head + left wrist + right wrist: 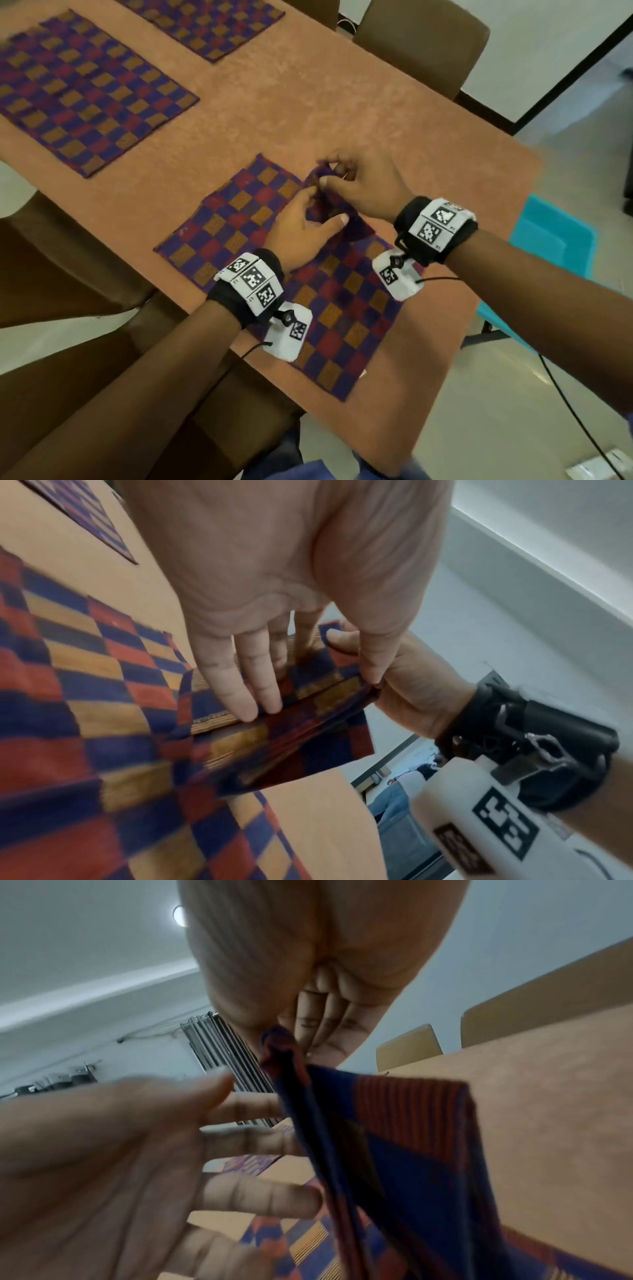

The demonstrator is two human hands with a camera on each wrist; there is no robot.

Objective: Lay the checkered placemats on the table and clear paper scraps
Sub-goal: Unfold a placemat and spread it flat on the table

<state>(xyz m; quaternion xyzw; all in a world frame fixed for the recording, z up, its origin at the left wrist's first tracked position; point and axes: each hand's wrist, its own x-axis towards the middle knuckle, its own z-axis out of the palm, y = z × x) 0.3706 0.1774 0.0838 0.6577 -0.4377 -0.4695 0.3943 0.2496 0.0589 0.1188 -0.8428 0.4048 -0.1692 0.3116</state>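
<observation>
Forearms, two, with marker bands at the wrists, enter from the near edge in the head view.

Left hand (303, 228): palm down over the far part of the nearest placemat (239, 240); fingers straight, tips pressing the folded placemat (337, 212), thumb extended along its near edge. Grip: flat, clamping nothing.

Right hand (368, 186): just right of the left, the two almost touching. Grip: narrow, thumb and fingers pinching the raised far corner of the folded placemat; the right wrist view shows the pinched edge (281, 1047) bunched at the fingertips.

Folded placemat: several layers, lying on the far right corner of the nearest placemat, long axis running from the near right up toward the far left. It sits directly under both hands; the right is the nearer to its free corner.

Judgement: opening it calls for the right hand to draw the corner away while the left pins the layers.

Desk (308, 102): orange-brown; bare area lies to the right and beyond the hands.

Other placemats: one spread at far left (85, 89), another at the far edge (205, 24), both well apart.

Surroundings: chair (421, 48) beyond the desk, teal bin (551, 240) on the floor to the right. Paper scraps: none discernible on the desk.
</observation>
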